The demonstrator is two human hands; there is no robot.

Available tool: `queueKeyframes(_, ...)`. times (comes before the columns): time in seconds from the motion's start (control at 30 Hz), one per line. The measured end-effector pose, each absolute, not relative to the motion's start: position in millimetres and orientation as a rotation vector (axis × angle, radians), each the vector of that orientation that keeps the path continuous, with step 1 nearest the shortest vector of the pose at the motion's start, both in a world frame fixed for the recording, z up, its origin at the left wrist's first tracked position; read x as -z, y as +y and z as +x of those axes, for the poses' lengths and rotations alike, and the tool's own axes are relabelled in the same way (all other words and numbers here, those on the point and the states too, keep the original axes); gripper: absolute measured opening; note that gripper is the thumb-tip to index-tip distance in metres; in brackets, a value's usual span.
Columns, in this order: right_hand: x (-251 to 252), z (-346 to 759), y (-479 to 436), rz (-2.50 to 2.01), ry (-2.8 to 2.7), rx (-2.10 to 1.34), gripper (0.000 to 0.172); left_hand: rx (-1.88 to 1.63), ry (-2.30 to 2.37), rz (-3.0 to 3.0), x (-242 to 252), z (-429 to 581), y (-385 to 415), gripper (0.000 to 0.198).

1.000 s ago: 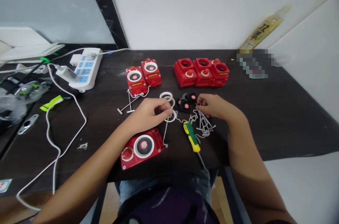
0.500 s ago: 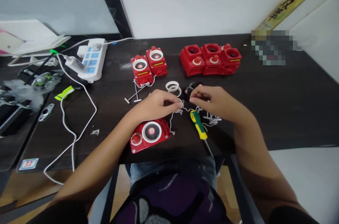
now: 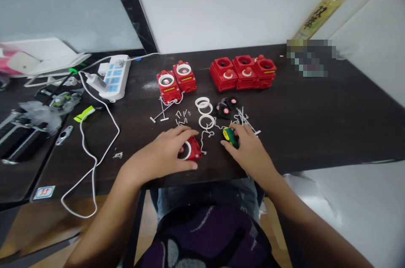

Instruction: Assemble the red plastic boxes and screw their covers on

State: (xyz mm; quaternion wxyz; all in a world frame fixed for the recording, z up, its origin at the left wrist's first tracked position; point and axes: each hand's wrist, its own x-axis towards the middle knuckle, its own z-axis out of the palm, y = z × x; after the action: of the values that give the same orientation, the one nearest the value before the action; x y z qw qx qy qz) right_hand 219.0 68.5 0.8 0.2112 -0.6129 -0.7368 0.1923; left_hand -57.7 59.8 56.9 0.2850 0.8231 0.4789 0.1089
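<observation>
My left hand (image 3: 164,154) lies over a red box unit (image 3: 191,150) at the near table edge, fingers curled round it. My right hand (image 3: 248,150) is closed round the green and yellow handle of a screwdriver (image 3: 229,135), which lies on the dark table (image 3: 316,120). Just beyond the hands lie white rings (image 3: 205,112), small black caps (image 3: 226,107), a few small screws (image 3: 182,117) and a heap of white-stringed metal pins (image 3: 243,120).
Two red units (image 3: 175,81) stand behind the rings, three more (image 3: 242,73) to their right. A white power strip (image 3: 110,76) with a trailing white cable (image 3: 95,154) sits at left, near bags and metal parts. A white wall runs behind.
Both hands have drawn back from the rings and strings toward the table edge. The left now covers the red unit, and the right has closed on the screwdriver.
</observation>
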Motion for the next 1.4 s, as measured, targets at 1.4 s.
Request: queueKeyframes(1.4,33.1,209.3,35.3,-1.137,-1.021,-0.921,0.034,-0.958,1.414,2.246,-12.9,-48.4,-2.8,0.048)
